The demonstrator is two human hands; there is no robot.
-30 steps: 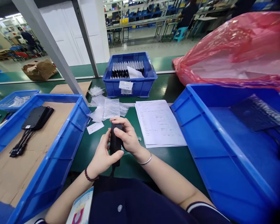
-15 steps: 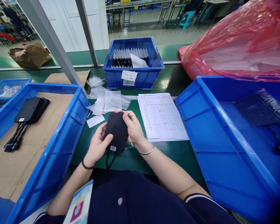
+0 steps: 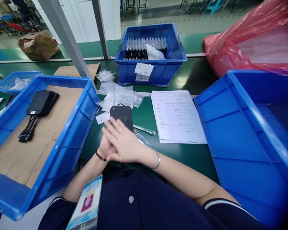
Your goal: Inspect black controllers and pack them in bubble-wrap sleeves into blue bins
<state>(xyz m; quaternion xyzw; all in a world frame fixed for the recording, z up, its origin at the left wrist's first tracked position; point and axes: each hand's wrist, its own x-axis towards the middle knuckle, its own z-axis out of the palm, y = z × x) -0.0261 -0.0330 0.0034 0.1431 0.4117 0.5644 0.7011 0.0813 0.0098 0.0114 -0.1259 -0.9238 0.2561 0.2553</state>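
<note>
About the green surface [image 3: 182, 161], three blue bins [image 3: 220, 134] stood at nine, twelve and three o'clock; mid-dial, the right hand [image 3: 126, 143] laid straight fingers over one black box [image 3: 122, 114]; the left hand's [image 3: 105, 145], partly hidden, gripped it.

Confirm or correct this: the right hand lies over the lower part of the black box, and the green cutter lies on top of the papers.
The cutter's place is wrong. In the head view, the green cutter lies on the table, between the black box and the papers. The right hand does lie over the box's lower part.
</note>
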